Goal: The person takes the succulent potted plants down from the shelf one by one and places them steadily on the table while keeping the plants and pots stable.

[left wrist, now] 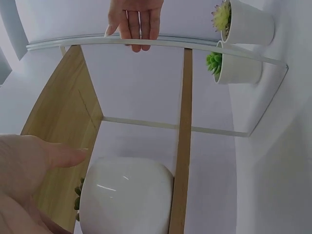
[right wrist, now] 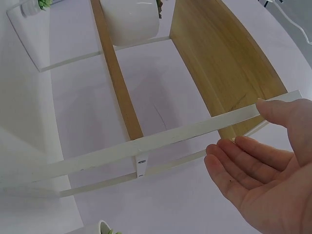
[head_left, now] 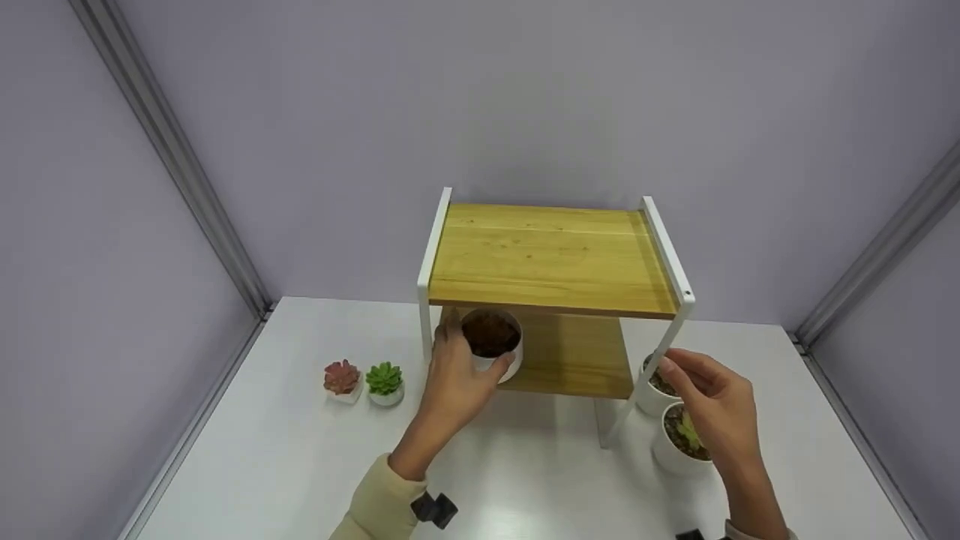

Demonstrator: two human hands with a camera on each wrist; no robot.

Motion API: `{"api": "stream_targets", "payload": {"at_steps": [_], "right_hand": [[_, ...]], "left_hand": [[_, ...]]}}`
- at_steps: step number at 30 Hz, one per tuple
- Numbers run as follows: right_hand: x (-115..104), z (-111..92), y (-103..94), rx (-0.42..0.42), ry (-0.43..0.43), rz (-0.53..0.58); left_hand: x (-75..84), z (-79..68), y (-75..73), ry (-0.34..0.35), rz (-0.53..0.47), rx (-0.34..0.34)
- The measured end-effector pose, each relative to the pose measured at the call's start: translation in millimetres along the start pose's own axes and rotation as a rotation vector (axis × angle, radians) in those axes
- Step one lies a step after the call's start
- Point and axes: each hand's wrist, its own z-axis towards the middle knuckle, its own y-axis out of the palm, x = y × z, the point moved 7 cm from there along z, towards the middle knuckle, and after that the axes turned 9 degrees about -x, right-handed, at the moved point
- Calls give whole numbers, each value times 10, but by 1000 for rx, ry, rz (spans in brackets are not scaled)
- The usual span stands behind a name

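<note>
A white pot [head_left: 512, 367] with dark brown filling stands on the lower wooden board [head_left: 577, 360] of a two-tier shelf. My left hand [head_left: 459, 379] reaches in around it, fingers by its left side and thumb by its front right. In the left wrist view that thumb [left wrist: 68, 155] is straight, in front of the pot [left wrist: 126, 195]. My right hand [head_left: 716, 405] is outside the shelf's right side, thumb tip at the white front post [head_left: 660, 349]. Its fingers [right wrist: 243, 161] are loosely bent and hold nothing in the right wrist view.
Two white pots with succulents, the nearer pot [head_left: 679, 454] and the farther pot [head_left: 651, 397], stand right of the shelf. Left of it are a small red succulent [head_left: 342, 377] and a green succulent [head_left: 385, 379]. The upper board [head_left: 555, 259] overhangs the left hand. Walls enclose the white table [head_left: 285, 450].
</note>
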Motion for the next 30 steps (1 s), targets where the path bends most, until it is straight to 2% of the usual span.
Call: {"api": "stream_targets", "payload": {"at_steps": [10,19,24,30], "right_hand": [[-26,49,99,-27,-36,116],[-69,71,124,9,-60,184],[-82,75,115,37,-71,228],[-111,83,122,21,-105,261]], "left_hand": [[-91,125,68,-16,-23,34],[-140,159,95,14,-65,85],[-167,167,107,-6,-88,78],[-207,172,123,-48,-119,38]]}}
